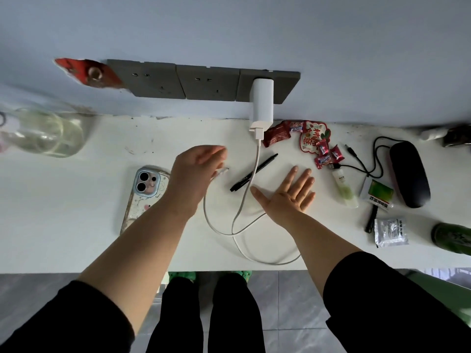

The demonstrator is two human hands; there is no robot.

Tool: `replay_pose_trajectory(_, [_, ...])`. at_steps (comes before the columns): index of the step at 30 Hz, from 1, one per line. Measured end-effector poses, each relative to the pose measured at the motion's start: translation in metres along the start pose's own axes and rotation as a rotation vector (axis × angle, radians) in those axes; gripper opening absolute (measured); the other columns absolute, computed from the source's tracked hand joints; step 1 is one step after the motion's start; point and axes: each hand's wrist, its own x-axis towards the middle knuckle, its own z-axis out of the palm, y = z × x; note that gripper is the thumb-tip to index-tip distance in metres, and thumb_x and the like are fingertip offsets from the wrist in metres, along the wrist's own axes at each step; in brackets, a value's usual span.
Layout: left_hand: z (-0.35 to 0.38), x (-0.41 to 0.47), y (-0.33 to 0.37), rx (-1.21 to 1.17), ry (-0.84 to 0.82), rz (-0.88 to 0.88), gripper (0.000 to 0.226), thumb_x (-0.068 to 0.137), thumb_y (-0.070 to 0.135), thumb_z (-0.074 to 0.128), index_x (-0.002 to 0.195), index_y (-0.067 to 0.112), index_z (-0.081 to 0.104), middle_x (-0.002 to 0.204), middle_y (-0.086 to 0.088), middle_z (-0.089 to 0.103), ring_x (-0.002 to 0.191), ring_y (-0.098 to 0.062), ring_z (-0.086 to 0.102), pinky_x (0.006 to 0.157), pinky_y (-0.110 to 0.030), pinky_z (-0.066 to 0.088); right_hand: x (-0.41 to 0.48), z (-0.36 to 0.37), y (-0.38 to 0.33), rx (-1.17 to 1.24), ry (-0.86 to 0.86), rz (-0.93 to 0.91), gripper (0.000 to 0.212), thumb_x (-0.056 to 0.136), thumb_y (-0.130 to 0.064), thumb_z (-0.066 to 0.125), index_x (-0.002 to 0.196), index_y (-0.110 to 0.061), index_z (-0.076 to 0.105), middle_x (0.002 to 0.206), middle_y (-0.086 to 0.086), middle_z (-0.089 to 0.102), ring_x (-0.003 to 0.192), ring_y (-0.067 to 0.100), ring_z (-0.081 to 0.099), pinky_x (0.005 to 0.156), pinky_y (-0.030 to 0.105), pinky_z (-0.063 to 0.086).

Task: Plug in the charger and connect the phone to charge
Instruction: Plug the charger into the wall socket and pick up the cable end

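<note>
A white charger (pixel 262 101) sits plugged into the right-hand grey wall socket (pixel 285 85). Its white cable (pixel 244 197) runs down over the white table (pixel 76 212), loops near the front edge and ends in a free plug tip (pixel 223 170). My left hand (pixel 196 174) hovers open just left of that tip, blurred, and I cannot see it touching the tip. A phone (pixel 142 194) in a clear decorated case lies face down, partly hidden under my left forearm. My right hand (pixel 288 194) rests flat and open on the table beside the cable.
A black pen (pixel 254 171) lies across the cable. Red sweet wrappers (pixel 313 141), a small green bottle (pixel 345 191), a black glasses case (pixel 409 174) with a black lead, a packet (pixel 390 231) and a green can (pixel 452 238) crowd the right. A glass jar (pixel 43 131) stands far left.
</note>
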Motion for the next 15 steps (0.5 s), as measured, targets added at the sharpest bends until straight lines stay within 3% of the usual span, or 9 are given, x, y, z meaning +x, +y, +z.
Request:
replay_pose_trajectory(2, [-0.014, 0.002, -0.024, 0.247, 0.180, 0.032, 0.014, 0.086, 0.025, 0.065, 0.095, 0.017, 0.071, 0.096, 0.000, 0.073, 0.089, -0.010, 0.066, 0.082, -0.022, 0.048, 0.000, 0.000, -0.001, -0.018, 0.004, 0.009, 0.125, 0.062, -0.090, 0.034, 0.136, -0.022, -0.041, 0.146, 0.008, -0.047, 0.136, 0.028, -0.041, 0.114, 0.051, -0.020])
replay_pose_trajectory(4, [-0.020, 0.006, -0.047, 0.327, 0.188, -0.092, 0.027, 0.089, 0.030, 0.061, 0.107, 0.010, 0.068, 0.105, -0.005, 0.070, 0.098, -0.018, 0.063, 0.089, -0.030, 0.047, 0.001, 0.000, -0.001, -0.038, 0.013, 0.013, 0.126, 0.063, -0.090, 0.035, 0.137, -0.021, -0.040, 0.146, 0.009, -0.047, 0.136, 0.028, -0.040, 0.114, 0.050, -0.020])
replay_pose_trajectory(5, [-0.019, 0.007, -0.053, 0.260, 0.151, -0.206, 0.031, 0.090, 0.033, 0.058, 0.107, 0.008, 0.067, 0.102, -0.007, 0.069, 0.093, -0.021, 0.063, 0.086, -0.033, 0.047, 0.001, 0.000, 0.000, -0.046, 0.018, 0.014, 0.126, 0.063, -0.089, 0.036, 0.138, -0.021, -0.039, 0.146, 0.009, -0.046, 0.137, 0.029, -0.039, 0.113, 0.050, -0.020])
replay_pose_trajectory(7, [-0.011, 0.011, -0.057, -0.036, 0.077, -0.453, 0.031, 0.093, 0.038, 0.053, 0.090, 0.010, 0.063, 0.085, -0.007, 0.065, 0.073, -0.019, 0.064, 0.070, -0.030, 0.050, 0.003, 0.001, 0.000, -0.059, 0.023, 0.023, 0.126, 0.064, -0.088, 0.037, 0.138, -0.020, -0.038, 0.147, 0.009, -0.046, 0.138, 0.029, -0.038, 0.114, 0.050, -0.019])
replay_pose_trajectory(10, [0.001, 0.024, -0.053, -0.356, 0.012, -0.603, 0.028, 0.092, 0.036, 0.055, 0.078, 0.012, 0.059, 0.064, -0.003, 0.068, 0.050, -0.012, 0.063, 0.048, -0.022, 0.053, 0.006, 0.002, 0.000, -0.079, 0.032, 0.039, 0.125, 0.065, -0.087, 0.038, 0.139, -0.020, -0.037, 0.148, 0.010, -0.045, 0.139, 0.029, -0.036, 0.114, 0.051, -0.017])
replay_pose_trajectory(12, [0.004, 0.029, -0.049, -0.337, -0.035, -0.621, 0.022, 0.091, 0.030, 0.059, 0.076, 0.014, 0.062, 0.061, 0.001, 0.070, 0.032, -0.004, 0.049, 0.031, -0.012, 0.038, 0.008, 0.003, 0.000, -0.085, 0.045, 0.047, 0.126, 0.065, -0.087, 0.039, 0.140, -0.019, -0.036, 0.148, 0.010, -0.043, 0.139, 0.030, -0.035, 0.114, 0.051, -0.016])
replay_pose_trajectory(15, [0.000, 0.024, -0.045, -0.200, -0.066, -0.593, 0.018, 0.089, 0.028, 0.060, 0.077, 0.019, 0.069, 0.064, 0.010, 0.062, 0.028, -0.003, 0.027, 0.027, -0.011, 0.016, 0.006, 0.004, -0.001, -0.085, 0.058, 0.032, 0.125, 0.067, -0.085, 0.040, 0.142, -0.016, -0.033, 0.150, 0.012, -0.041, 0.141, 0.031, -0.032, 0.115, 0.052, -0.013])
